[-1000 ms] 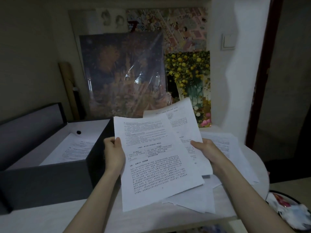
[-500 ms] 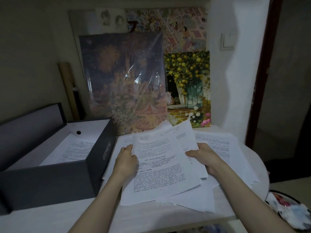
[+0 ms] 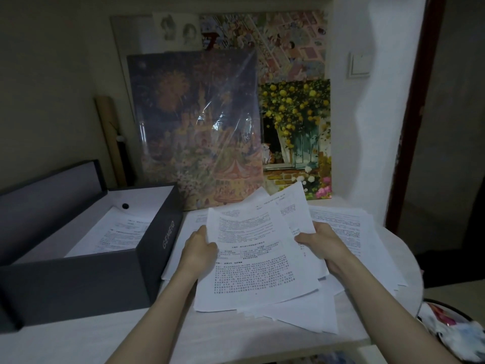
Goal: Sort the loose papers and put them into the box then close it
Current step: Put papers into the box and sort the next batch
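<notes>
Now two hands work over one pale table (image 3: 78, 340). Left hand (image 3: 200, 249) grips the left edge of the top printed sheet (image 3: 258, 261), fingers curled round it. Right hand (image 3: 324, 245) holds the right side of the same bundle, its fingers tucked under the paper and out of sight, thumb on top. At least two sheets are fanned between the hands, the second sheet (image 3: 290, 206) sticking up behind the first; the exact count of sheets held cannot be told.

Below and around them lies a loose pile of papers (image 3: 367, 240) spread across the right half of the table, too overlapped to count.

One dark grey box (image 3: 91, 279) stands open just left of the papers, its lid (image 3: 47, 187) raised at the back. Inside lies one visible printed sheet (image 3: 118, 232), flat on the bottom, and one small black dot (image 3: 125, 205) shows on the white inner wall.

Against the wall lean two paintings: a plastic-wrapped dark one (image 3: 199, 127) and one with yellow flowers (image 3: 296, 137). One light switch (image 3: 359, 64) sits on the white wall at right.
</notes>
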{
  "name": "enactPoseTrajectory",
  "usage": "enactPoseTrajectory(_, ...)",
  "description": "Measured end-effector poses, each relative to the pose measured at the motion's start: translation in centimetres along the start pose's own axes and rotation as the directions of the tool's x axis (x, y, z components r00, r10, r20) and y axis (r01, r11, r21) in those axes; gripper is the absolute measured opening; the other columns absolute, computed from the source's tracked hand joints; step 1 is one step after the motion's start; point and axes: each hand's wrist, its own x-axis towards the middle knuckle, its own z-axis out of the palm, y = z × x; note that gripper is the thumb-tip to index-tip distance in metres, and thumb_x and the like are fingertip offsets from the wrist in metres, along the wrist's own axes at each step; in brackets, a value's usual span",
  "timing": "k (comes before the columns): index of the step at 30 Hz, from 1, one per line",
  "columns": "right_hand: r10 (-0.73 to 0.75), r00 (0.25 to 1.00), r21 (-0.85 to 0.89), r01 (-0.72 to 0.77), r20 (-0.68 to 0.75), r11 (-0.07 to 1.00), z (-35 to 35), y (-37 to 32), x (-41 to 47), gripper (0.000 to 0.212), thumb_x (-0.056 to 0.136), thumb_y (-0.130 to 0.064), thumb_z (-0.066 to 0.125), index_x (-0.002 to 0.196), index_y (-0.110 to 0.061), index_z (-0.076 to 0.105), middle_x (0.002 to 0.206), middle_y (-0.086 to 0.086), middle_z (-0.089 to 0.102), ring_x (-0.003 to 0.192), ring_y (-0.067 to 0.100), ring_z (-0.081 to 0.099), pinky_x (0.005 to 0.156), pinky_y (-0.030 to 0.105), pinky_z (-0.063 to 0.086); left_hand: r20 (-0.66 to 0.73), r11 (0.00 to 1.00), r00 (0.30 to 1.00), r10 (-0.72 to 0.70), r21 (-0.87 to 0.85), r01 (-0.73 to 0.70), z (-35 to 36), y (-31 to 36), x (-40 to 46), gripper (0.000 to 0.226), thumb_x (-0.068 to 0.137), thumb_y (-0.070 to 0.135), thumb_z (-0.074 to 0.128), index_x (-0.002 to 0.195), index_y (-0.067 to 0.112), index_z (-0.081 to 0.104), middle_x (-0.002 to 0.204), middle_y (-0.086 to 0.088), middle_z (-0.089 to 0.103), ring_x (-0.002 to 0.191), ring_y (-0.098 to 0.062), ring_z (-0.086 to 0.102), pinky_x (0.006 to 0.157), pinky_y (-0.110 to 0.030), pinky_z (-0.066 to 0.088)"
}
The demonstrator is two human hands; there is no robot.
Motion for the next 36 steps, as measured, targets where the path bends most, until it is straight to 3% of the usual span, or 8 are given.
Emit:
enactPoseTrajectory(2,-0.006,1.0,0.007,0.006,0.017,1.0,0.0,-0.2,-0.1,0.022,0.085,0.006,0.057,0.095,-0.009,0.069,0.085,0.003,0.074,0.066,0.015,0.071,0.053,0.023,0.054,-0.006,0.999,1.0,0.002,-0.041,-0.002,-0.2,0.2,0.1,0.03,0.088,0.005,0.044,0.111,0.019,0.057,0.107,0.003,0.063,0.096,-0.02,0.06,0.076,-0.027,0.046)
enactPoseTrajectory(6,-0.007,0.999,-0.015,0.008,0.036,1.0,0.1,-0.2,-0.1,0.023,0.085,0.005,0.057,0.099,-0.008,0.069,0.091,0.004,0.075,0.072,0.017,0.071,0.057,0.024,0.054,-0.026,0.998,1.0,-0.005,-0.064,0.003,-0.6,-0.1,0.5,0.046,0.09,0.002,0.046,0.134,0.014,0.05,0.108,-0.003,0.061,0.097,-0.022,0.057,0.079,-0.024,0.041)
enactPoseTrajectory(11,0.01,0.998,-0.027,-0.009,0.056,1.0,-0.1,-0.2,-0.1,0.022,0.085,0.004,0.057,0.097,-0.01,0.069,0.087,0.0,0.075,0.069,0.014,0.071,0.055,0.022,0.053,0.031,0.999,0.999,0.006,-0.038,-0.004,-0.6,-0.4,0.5,0.019,0.086,0.007,0.054,0.097,0.015,0.067,0.097,-0.001,0.068,0.086,-0.019,0.062,0.062,-0.021,0.044)
enactPoseTrajectory(14,0.048,0.995,-0.011,-0.047,0.09,0.999,-0.1,-0.2,-0.2,0.021,0.088,-0.001,0.057,0.103,-0.009,0.069,0.091,0.002,0.076,0.078,0.019,0.073,0.061,0.026,0.056,0.139,1.0,0.99,0.012,-0.021,-0.009,-0.3,-0.4,0.5,0.023,0.089,0.014,0.055,0.107,0.015,0.069,0.103,0.002,0.068,0.09,-0.015,0.063,0.064,-0.018,0.046)
enactPoseTrajectory(18,0.089,0.982,0.101,-0.107,0.166,0.989,-0.1,-0.3,-0.2,0.024,0.093,-0.012,0.057,0.113,-0.005,0.066,0.105,0.01,0.074,0.095,0.027,0.071,0.077,0.035,0.056,0.196,0.921,0.973,0.119,-0.388,-0.035,0.1,-0.2,0.3,0.03,0.099,0.013,0.044,0.124,0.016,0.059,0.125,-0.003,0.065,0.111,-0.021,0.064,0.098,-0.041,0.049)
enactPoseTrajectory(24,0.13,0.953,0.187,-0.186,0.273,0.965,-0.1,-0.6,-0.6,0.029,0.095,-0.025,0.056,0.116,-0.006,0.064,0.113,0.011,0.071,0.103,0.027,0.068,0.09,0.04,0.054,0.022,0.777,0.98,0.196,-0.614,-0.142,-0.2,1.2,-0.2,0.028,0.104,0.017,0.033,0.124,0.021,0.053,0.109,0.009,0.066,0.097,-0.006,0.065,0.069,-0.015,0.056)
enactPoseTrajectory(31,0.124,0.937,0.086,-0.16,0.327,0.983,-0.1,-0.3,-0.2,0.039,0.083,-0.001,0.067,0.121,-0.007,0.062,0.114,0.008,0.071,0.105,0.025,0.068,0.093,0.039,0.053,-0.02,0.68,1.0,0.022,-0.733,-0.03,-0.4,0.6,1.0,0.03,0.104,0.021,0.033,0.127,0.018,0.052,0.118,-0.004,0.066,0.099,-0.016,0.064,0.076,-0.031,0.052)
enactPoseTrajectory(36,0.108,0.902,0.007,-0.123,0.418,0.992,-0.4,0.1,-0.2,0.048,0.075,-0.002,0.076,0.121,-0.014,0.064,0.119,0.004,0.069,0.112,0.025,0.064,0.099,0.045,0.048,-0.064,0.636,0.987,-0.146,-0.77,0.044,-0.2,0.7,1.0,0.039,0.105,0.024,0.032,0.136,0.009,0.048,0.114,-0.005,0.064,0.094,-0.019,0.06,0.076,-0.031,0.048)
